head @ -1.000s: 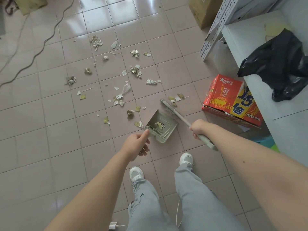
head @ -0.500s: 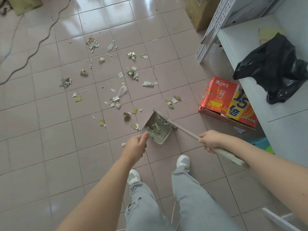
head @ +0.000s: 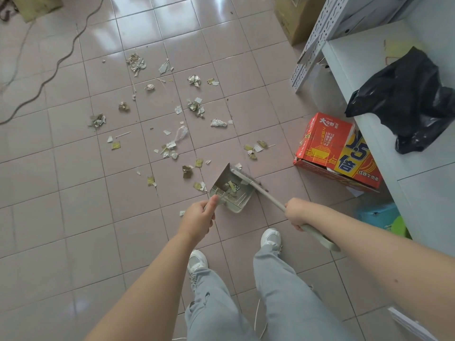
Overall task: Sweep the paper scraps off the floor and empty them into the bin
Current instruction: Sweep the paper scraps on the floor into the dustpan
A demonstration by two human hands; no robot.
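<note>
A grey-green dustpan rests on the pink tiled floor just ahead of my feet, with a few paper scraps inside. My left hand grips its short handle. My right hand holds the handle of a small beige broom, whose bristle head lies at the dustpan's mouth. Several torn paper scraps lie scattered over the tiles beyond the pan. No bin shows in view.
A red and yellow noodle carton stands on the floor to the right. Above it is a white shelf with a black plastic bag. A brown cardboard box sits farther back, and a cable snakes along the left.
The broom head has come from the scraps at the right to the dustpan's mouth. My right hand drew back and right, then eased in. The dustpan stayed put.
</note>
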